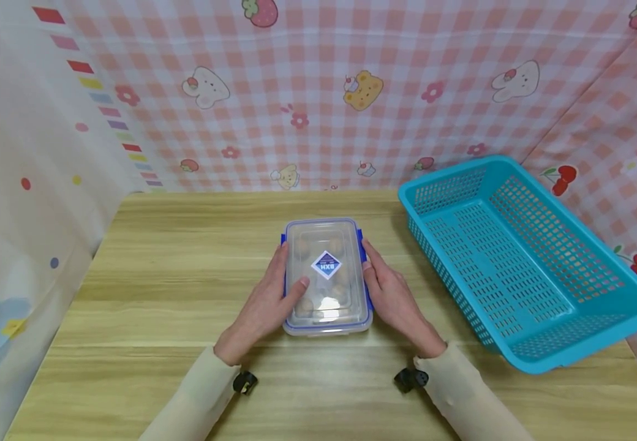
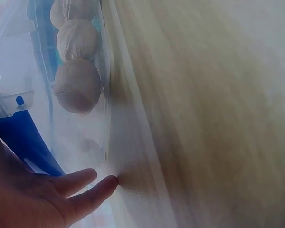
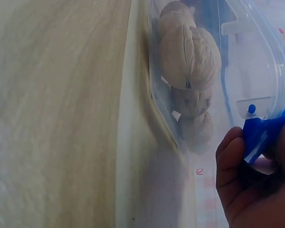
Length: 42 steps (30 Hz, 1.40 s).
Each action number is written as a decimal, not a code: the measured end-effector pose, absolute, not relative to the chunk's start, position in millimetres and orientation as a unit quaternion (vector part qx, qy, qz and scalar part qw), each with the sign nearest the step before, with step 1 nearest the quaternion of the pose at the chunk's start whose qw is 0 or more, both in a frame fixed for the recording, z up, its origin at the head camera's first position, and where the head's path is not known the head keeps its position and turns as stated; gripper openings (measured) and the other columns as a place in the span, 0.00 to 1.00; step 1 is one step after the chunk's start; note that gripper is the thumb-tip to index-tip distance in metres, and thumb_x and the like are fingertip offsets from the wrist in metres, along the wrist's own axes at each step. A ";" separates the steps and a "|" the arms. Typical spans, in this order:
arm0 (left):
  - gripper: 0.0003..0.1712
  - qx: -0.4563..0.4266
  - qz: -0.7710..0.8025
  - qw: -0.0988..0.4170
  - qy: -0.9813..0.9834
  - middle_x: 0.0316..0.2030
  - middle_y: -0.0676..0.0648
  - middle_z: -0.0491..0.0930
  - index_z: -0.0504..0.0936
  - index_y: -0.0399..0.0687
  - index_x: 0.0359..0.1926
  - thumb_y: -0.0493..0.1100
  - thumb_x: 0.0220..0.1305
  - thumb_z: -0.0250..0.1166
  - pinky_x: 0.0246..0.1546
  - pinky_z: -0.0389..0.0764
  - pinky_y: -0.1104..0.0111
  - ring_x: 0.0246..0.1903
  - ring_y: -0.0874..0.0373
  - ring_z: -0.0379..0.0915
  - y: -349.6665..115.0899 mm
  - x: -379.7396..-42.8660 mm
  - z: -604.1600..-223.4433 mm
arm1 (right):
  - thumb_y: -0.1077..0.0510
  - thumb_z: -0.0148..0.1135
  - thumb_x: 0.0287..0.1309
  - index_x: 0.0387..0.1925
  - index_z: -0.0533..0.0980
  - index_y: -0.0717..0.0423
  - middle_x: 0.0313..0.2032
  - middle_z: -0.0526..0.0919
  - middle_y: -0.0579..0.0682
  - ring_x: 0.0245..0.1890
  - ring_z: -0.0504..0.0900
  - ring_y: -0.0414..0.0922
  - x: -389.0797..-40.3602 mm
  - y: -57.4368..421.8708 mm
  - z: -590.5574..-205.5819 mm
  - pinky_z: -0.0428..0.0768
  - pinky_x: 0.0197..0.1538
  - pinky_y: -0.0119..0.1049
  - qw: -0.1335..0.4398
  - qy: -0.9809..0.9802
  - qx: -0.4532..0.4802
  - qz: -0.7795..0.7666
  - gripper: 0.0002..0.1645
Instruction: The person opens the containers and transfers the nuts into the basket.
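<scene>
Presumably for steadiness, I brace a lidded container between my straight-fingered left hand and my right hand, which seemingly grips its blue latch.

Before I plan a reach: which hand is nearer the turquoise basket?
Right. The right hand is at the blue latch on the right side of the container, left of the basket; the left hand is on its left side, farther away.

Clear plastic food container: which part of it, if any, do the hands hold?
The right hand grips the container's right-side blue latch; the left hand has thumb on lid, fingers along the left side.
</scene>
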<state>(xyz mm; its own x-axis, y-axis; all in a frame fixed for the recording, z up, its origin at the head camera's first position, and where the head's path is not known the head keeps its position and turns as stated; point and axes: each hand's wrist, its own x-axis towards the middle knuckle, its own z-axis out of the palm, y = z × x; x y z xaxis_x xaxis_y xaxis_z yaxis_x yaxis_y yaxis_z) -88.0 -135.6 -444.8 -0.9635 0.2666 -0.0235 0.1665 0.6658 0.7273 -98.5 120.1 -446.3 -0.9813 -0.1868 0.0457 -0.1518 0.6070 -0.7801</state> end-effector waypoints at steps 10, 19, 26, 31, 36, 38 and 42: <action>0.50 0.113 0.381 0.075 0.915 0.83 0.40 0.37 0.34 0.43 0.83 0.60 0.79 0.51 0.79 0.47 0.51 0.81 0.46 0.36 -135.2 -87.8 -443.7 | 0.57 0.41 0.82 0.80 0.56 0.58 0.74 0.65 0.64 0.71 0.69 0.59 -98.2 118.7 -447.3 0.69 0.72 0.56 0.003 0.895 -0.103 -0.433 0.31; 0.50 0.113 0.379 0.076 0.915 0.83 0.40 0.37 0.34 0.43 0.83 0.60 0.79 0.51 0.79 0.48 0.52 0.81 0.47 0.37 -134.3 -88.3 -442.5 | 0.58 0.40 0.82 0.81 0.54 0.59 0.75 0.62 0.64 0.72 0.67 0.58 -97.0 116.7 -445.7 0.68 0.73 0.55 0.012 0.899 -0.095 -0.426 0.31; 0.50 0.109 0.385 0.076 0.914 0.82 0.38 0.38 0.34 0.41 0.83 0.57 0.79 0.52 0.79 0.48 0.53 0.80 0.47 0.37 -134.3 -89.2 -442.9 | 0.62 0.39 0.81 0.80 0.53 0.63 0.75 0.60 0.66 0.73 0.64 0.59 -98.2 122.8 -449.6 0.64 0.75 0.55 0.030 0.891 -0.074 -0.446 0.32; 0.50 0.111 0.383 0.079 0.914 0.82 0.37 0.38 0.33 0.42 0.83 0.58 0.79 0.52 0.79 0.48 0.52 0.80 0.46 0.37 -133.7 -89.1 -441.4 | 0.61 0.37 0.82 0.81 0.52 0.63 0.76 0.60 0.66 0.73 0.64 0.60 -99.2 126.1 -449.2 0.65 0.74 0.56 0.046 0.894 -0.067 -0.440 0.32; 0.50 0.109 0.384 0.086 0.913 0.83 0.39 0.37 0.33 0.43 0.83 0.59 0.79 0.52 0.79 0.47 0.53 0.81 0.47 0.36 -134.3 -89.3 -441.5 | 0.60 0.37 0.82 0.80 0.54 0.64 0.73 0.66 0.68 0.71 0.68 0.61 -99.3 129.7 -448.7 0.67 0.73 0.57 0.057 0.896 -0.056 -0.437 0.31; 0.51 0.108 0.386 0.088 0.912 0.83 0.40 0.36 0.33 0.43 0.83 0.59 0.79 0.52 0.79 0.47 0.53 0.81 0.47 0.36 -134.4 -89.4 -441.6 | 0.59 0.38 0.82 0.79 0.56 0.65 0.71 0.69 0.69 0.71 0.69 0.61 -98.9 131.1 -449.1 0.67 0.74 0.57 0.058 0.895 -0.049 -0.440 0.31; 0.51 0.107 0.390 0.091 0.910 0.83 0.41 0.36 0.33 0.44 0.83 0.59 0.79 0.52 0.80 0.46 0.53 0.81 0.48 0.36 -134.7 -89.8 -441.8 | 0.56 0.39 0.82 0.77 0.59 0.67 0.67 0.74 0.68 0.71 0.70 0.61 -97.1 133.5 -448.9 0.66 0.75 0.56 0.062 0.891 -0.042 -0.447 0.31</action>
<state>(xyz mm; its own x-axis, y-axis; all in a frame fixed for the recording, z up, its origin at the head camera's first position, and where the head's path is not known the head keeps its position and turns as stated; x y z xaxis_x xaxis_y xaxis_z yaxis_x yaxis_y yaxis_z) -89.8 -134.7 -441.8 -0.9608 0.2650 -0.0815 0.1239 0.6735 0.7287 -97.1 133.5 -448.9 -0.9888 -0.1299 -0.0739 -0.0184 0.5964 -0.8025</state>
